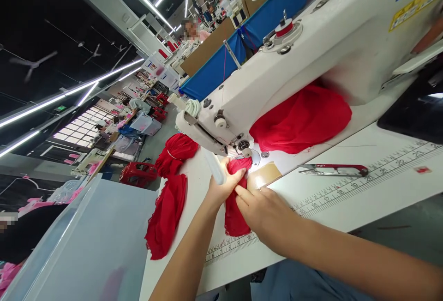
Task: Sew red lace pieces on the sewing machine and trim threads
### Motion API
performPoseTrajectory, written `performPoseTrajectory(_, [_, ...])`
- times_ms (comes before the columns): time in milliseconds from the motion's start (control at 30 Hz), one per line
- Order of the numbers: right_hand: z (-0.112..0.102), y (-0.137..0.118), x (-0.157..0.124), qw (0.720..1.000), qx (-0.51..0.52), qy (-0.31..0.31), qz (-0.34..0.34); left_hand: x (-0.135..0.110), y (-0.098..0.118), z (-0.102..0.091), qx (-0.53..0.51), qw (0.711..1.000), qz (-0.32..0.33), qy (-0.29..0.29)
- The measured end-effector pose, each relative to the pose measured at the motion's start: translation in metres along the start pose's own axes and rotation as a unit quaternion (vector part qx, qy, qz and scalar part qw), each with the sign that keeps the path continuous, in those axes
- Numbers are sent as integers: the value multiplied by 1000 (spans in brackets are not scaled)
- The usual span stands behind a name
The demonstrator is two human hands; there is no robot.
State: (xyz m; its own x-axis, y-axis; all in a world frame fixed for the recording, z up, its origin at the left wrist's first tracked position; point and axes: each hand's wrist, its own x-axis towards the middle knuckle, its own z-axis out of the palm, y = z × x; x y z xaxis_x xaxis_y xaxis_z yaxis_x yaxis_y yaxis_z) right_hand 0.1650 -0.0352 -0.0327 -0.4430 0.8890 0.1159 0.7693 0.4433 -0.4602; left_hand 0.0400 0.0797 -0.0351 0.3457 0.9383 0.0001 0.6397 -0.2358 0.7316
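Note:
A piece of red fabric (237, 213) lies on the white table in front of the sewing machine (273, 70), its far end at the needle area. My left hand (223, 185) pinches that fabric close to the presser foot, thumb pointing right. Lower down, my right hand (266, 213) has its fingertips closed at the fabric's right edge. The needle itself is hidden behind the machine head. More red fabric (304, 118) is heaped under the machine arm.
Red fabric bundles (168, 218) lie left on the table. Thread snips (334, 170) rest right of my hands, above a printed ruler (346, 190). A large translucent bin (93, 241) stands at the left. Farther back, a person (194, 31) sits among other machines.

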Motion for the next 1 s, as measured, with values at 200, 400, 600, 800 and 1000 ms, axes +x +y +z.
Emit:
performPoseTrajectory(200, [-21,32,-1,994,1,12,104,-2,1,1,-1,999,29,25])
performPoseTrajectory(400, [-44,67,16,988,-73,61,118,-11,13,8,-29,998,49,32])
performPoseTrajectory(600, [-33,69,33,986,-142,85,-7,-14,17,15,-58,997,48,18])
performPoseTrajectory(800, [-14,77,42,967,-187,160,-61,-39,28,9,12,998,36,-45])
performPoseTrajectory(1000, [-5,86,42,929,-234,262,-117,-86,32,-16,355,930,-85,-52])
